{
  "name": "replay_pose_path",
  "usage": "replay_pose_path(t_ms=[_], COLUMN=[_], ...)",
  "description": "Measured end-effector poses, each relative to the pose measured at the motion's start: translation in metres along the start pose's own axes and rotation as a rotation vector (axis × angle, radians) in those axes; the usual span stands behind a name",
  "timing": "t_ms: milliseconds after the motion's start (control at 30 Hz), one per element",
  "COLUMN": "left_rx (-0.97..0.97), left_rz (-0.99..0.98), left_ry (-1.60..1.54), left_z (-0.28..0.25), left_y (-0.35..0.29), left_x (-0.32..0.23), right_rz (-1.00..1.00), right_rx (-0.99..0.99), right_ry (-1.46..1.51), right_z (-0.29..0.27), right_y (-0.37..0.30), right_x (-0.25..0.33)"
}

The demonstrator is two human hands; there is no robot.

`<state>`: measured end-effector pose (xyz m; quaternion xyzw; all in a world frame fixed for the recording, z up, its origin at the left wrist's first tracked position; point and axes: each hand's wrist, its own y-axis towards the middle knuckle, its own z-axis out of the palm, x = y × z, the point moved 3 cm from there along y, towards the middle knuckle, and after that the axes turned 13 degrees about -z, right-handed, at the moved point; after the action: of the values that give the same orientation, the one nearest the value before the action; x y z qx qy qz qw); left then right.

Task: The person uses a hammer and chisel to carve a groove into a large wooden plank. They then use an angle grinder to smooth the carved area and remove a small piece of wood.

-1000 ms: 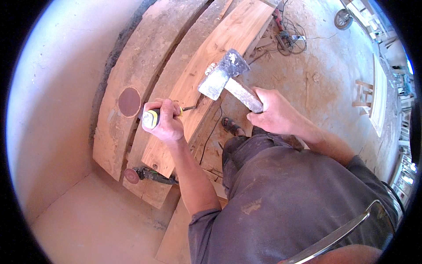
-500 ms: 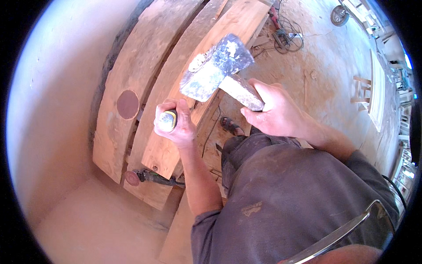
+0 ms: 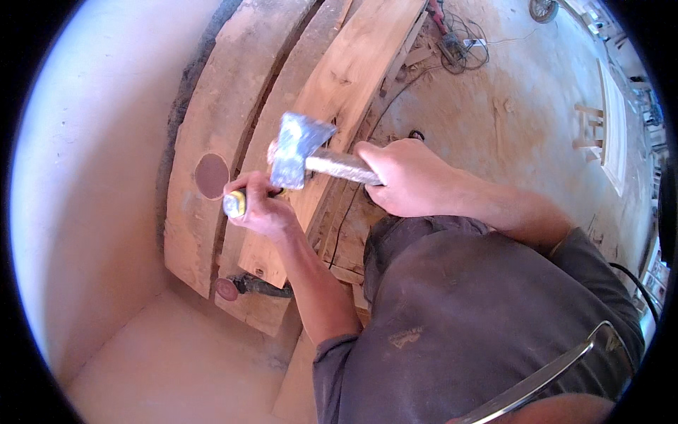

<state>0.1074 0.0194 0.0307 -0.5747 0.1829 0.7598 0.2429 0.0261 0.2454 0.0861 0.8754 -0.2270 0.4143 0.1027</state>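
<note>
While hammer drops: grey steel-headed hammer (image 3: 296,150) now meets yellow-capped chisel (image 3: 235,203), lower than half a second ago.
Right hand (image 3: 406,177): grip wrapped tight on handle, at 3 o'clock.
Left hand (image 3: 263,206): grip clenched round chisel over pale curved wooden plank (image 3: 346,78).

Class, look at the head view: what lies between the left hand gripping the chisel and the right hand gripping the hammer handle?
The hammer's metal head, just above the left hand; right hand.

The dusty floor (image 3: 508,120) holds three big wood planks (image 3: 212,134) side by side. A tangle of cables (image 3: 462,42) lies just beside the planks' far end.
</note>
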Motion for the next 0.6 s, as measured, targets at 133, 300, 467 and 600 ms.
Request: replay_pose_path(t_ms=[133, 300, 467, 600], left_rx=[0.267, 0.158, 0.141, 0.088], left_rz=[0.074, -0.022, 0.022, 0.049], left_ry=[0.138, -0.138, -0.052, -0.015], left_z=[0.024, -0.001, -0.002, 0.006], left_y=[-0.02, -0.003, -0.005, -0.016], left_x=[-0.019, -0.011, 0.003, 0.008], right_rz=[0.188, 0.255, 0.193, 0.148], right_rx=[-0.098, -0.144, -0.169, -0.191], right_ry=[0.053, 0.161, 0.143, 0.103], right_z=[-0.007, -0.014, -0.012, -0.011], right_y=[-0.022, -0.032, -0.038, -0.039], right_x=[-0.019, -0.033, -0.035, -0.031])
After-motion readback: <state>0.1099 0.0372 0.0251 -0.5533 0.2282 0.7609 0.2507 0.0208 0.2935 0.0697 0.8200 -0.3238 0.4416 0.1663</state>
